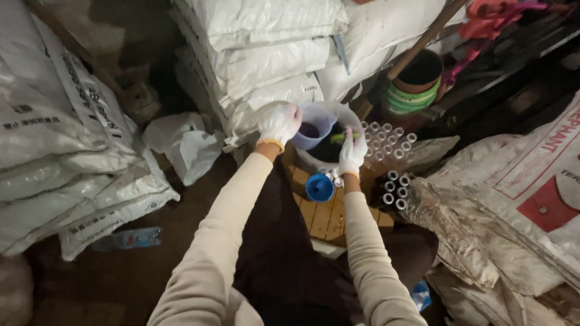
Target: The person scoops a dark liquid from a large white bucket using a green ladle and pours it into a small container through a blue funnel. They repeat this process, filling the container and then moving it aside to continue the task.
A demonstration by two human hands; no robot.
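Stacked white sacks point(260, 54), left hand point(278, 122) gripping jug point(314, 127), right hand point(352, 151) over bucket point(347, 118)

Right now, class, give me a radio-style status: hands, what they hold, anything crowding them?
Left hand grips purple cup. Right hand in white bucket, green bit at fingers. Blue funnel, white tubes close by.

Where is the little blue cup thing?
In the head view, the blue funnel sits on the wooden board, just below the white bucket, near the right hand.

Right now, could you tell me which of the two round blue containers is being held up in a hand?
The pale blue cup in the gloved left hand, tilted over the white bucket. The bright blue one sits lower on the wooden slats, untouched.
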